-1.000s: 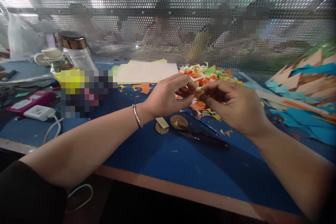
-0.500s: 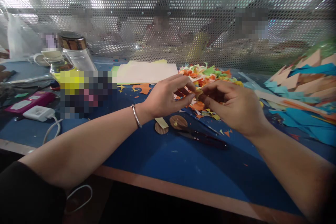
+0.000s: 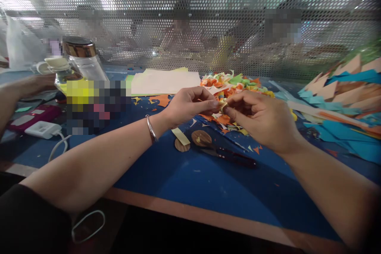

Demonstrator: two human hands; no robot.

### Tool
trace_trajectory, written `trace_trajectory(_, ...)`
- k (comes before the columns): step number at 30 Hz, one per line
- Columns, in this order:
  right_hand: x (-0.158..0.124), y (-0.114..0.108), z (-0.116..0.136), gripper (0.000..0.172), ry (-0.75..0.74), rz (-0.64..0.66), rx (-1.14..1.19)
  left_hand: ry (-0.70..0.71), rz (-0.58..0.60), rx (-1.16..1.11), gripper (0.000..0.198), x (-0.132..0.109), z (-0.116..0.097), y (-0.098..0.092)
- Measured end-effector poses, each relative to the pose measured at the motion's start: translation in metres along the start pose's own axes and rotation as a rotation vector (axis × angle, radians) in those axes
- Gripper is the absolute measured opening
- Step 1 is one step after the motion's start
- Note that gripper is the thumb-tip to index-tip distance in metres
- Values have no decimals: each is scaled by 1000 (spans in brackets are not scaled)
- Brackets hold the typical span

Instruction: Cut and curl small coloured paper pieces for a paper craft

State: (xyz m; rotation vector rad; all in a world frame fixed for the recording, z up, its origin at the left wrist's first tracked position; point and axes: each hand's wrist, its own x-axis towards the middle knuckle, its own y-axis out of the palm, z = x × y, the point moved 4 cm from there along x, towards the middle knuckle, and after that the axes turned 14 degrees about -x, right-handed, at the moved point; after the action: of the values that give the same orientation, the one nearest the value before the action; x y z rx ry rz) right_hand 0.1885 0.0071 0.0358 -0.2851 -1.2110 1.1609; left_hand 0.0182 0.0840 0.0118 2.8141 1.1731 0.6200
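Note:
Between my fingertips is a small piece of pale yellow paper point(image 3: 222, 105). My left hand point(image 3: 190, 105) pinches its left side, with a silver bangle on the wrist. My right hand point(image 3: 263, 119) holds the paper's right side between thumb and forefinger. Below them on the blue table point(image 3: 190, 182) lie dark-handled scissors point(image 3: 229, 155), their tips over a round wooden disc point(image 3: 201, 138). A second wooden disc point(image 3: 182, 146) has a pale yellow paper strip point(image 3: 181, 137) across it. Behind my hands is a heap of colourful paper scraps point(image 3: 232, 83).
A stack of paper sheets point(image 3: 166, 81) lies at the back. Folded blue and peach paper pieces point(image 3: 345, 91) pile up at right. At left are a glass bottle point(image 3: 86, 61), a white charger point(image 3: 43, 129) and another person's arm point(image 3: 26, 87). A perforated metal screen point(image 3: 190, 39) stands behind.
My left fingers have shifted slightly on the paper, and more of it shows between both hands. Another person's arm has come in at the left edge.

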Motion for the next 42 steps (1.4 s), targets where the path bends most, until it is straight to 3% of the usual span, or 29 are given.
trace_trajectory(6, 0, 2, 1, 15, 2, 20, 6, -111, 28, -128, 13, 1, 5, -4)
trace_trajectory(18, -1, 4, 2, 10, -22, 49, 20, -270, -44, -336, 18, -4, -1, 0)
trace_trajectory(24, -1, 4, 2, 12, -37, 35, 15, -277, -25, -283, 28, -5, -6, 0)
trace_trajectory(35, -2, 6, 2, 12, -28, 80, 55, -319, -13, -269, 20, -4, -7, -2)
trace_trajectory(42, -4, 8, -1, 7, -64, 55, 43, -315, 15, -226, 26, -4, -7, -4)
